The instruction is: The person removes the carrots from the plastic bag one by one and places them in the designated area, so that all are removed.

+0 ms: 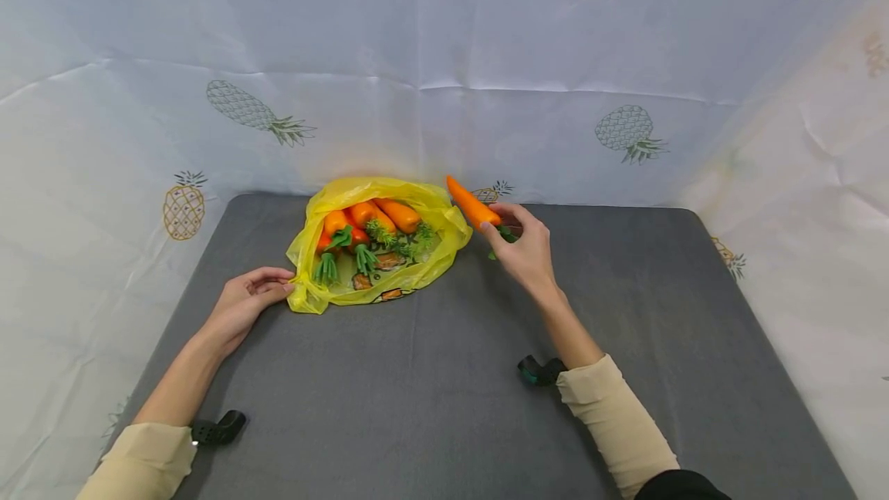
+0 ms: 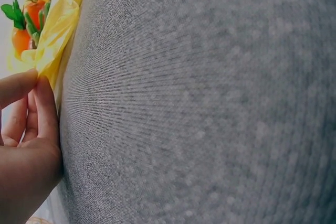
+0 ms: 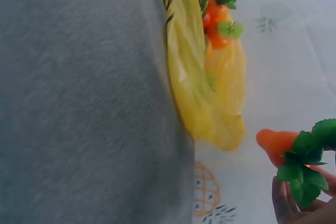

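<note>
A yellow plastic bag [image 1: 444, 257] lies with its mouth spread at the back of the table, holding several orange and red vegetables with green tops, carrots [image 1: 399, 214] among them. Its left corner is pinched between thumb and fingers of my left hand [image 1: 243, 303]; the left wrist view shows this pinch on the yellow film [image 2: 55, 30] closely. To the right of the bag, my right hand [image 1: 524, 245] grips a carrot [image 1: 472, 203] near its leafy end, tip pointing up and left. In the right wrist view the carrot's green leaves [image 3: 302, 177] hide part of the fingers.
The grey table [image 1: 417, 392] extends in front of the bag and to both sides. Right behind it hangs a white cloth [image 1: 444, 130] printed with pineapples. A black strap mount [image 1: 221, 429] sits on the left wrist, another [image 1: 540, 371] on the right.
</note>
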### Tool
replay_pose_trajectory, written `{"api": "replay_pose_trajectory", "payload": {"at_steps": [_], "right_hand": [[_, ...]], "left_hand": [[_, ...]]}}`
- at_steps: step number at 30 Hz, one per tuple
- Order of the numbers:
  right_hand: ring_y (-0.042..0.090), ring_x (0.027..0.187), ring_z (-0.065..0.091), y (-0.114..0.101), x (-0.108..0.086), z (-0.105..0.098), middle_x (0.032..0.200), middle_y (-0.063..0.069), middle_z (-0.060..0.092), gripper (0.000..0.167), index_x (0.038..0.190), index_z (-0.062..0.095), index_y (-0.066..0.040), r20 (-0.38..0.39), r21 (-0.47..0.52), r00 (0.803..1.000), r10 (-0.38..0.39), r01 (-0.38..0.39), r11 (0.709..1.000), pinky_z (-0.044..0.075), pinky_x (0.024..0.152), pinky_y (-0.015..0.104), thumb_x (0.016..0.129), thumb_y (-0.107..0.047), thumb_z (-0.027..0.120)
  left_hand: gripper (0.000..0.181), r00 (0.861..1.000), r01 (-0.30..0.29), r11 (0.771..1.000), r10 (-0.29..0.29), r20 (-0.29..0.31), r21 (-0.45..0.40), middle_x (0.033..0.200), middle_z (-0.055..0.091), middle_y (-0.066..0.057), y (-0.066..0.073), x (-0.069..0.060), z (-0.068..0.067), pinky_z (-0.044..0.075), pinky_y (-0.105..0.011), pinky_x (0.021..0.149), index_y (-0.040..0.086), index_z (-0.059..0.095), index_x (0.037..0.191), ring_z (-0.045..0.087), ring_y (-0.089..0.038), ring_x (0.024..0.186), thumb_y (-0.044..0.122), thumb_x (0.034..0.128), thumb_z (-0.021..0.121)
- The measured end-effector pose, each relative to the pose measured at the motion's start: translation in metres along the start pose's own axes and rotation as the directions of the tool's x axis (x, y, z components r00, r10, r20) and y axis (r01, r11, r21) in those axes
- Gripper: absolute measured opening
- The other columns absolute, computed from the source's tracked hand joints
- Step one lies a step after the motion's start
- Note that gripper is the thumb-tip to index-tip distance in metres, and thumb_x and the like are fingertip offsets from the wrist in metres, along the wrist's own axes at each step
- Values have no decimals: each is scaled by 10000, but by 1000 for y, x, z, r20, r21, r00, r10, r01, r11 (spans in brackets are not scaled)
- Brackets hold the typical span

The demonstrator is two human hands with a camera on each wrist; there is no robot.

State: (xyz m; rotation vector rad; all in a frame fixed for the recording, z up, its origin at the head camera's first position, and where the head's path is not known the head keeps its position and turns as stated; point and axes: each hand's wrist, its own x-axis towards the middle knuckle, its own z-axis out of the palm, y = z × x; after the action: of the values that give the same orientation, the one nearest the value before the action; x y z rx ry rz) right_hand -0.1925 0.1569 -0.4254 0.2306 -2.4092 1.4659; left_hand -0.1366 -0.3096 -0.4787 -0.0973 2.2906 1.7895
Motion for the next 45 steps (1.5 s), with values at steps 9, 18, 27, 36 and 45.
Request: {"api": "replay_pose_trajectory", "payload": {"at_steps": [9, 18, 27, 36, 45], "right_hand": [[381, 1126, 724, 25, 1, -7, 1255, 188, 771, 329, 1289, 750, -55, -27, -61, 993, 116, -117, 991, 589, 1024, 544, 989, -181, 802], [385, 1125, 732, 43, 5, -8, 1250, 192, 776, 325, 1265, 748, -42, -32, -101, 980, 196, -198, 975, 577, 1058, 537, 982, -194, 794], [385, 1151, 707, 48, 5, -4, 1284, 199, 750, 353, 1301, 719, -48, -16, -134, 967, 253, -253, 958, 568, 1058, 529, 999, -226, 760], [390, 1152, 707, 51, 3, 0, 1262, 217, 751, 377, 1318, 702, -38, 17, -174, 960, 278, -271, 947, 577, 1041, 536, 1001, -236, 754], [386, 1125, 732, 53, 3, 4, 1253, 224, 749, 386, 1320, 695, -30, 80, -177, 950, 302, -285, 942, 611, 995, 524, 1001, -237, 758]], "left_hand": [[308, 1000, 2, 1000, -2, 0, -15, 1017, 778, 197, 0, 0, -1, 569, -139, 853, 63, 684, 1317, 717, 31, 959, 216, 1055, 737], [311, 1000, -2, 1000, 2, -1, -5, 1017, 779, 206, 1, -1, -1, 570, -136, 849, 67, 685, 1313, 716, 38, 949, 236, 1057, 735], [319, 1000, -2, 1000, 2, 5, 2, 1018, 776, 206, 2, 0, 0, 568, -133, 854, 51, 673, 1322, 714, 38, 955, 229, 1062, 727], [334, 1000, -6, 1000, 6, -5, -11, 1019, 776, 190, -2, 0, -1, 567, -135, 845, 24, 673, 1330, 714, 27, 952, 205, 1056, 734], [310, 1000, 1, 1000, -1, -2, 3, 1013, 772, 206, -1, 2, 0, 567, -138, 852, 50, 680, 1325, 712, 34, 957, 210, 1063, 724]]}}
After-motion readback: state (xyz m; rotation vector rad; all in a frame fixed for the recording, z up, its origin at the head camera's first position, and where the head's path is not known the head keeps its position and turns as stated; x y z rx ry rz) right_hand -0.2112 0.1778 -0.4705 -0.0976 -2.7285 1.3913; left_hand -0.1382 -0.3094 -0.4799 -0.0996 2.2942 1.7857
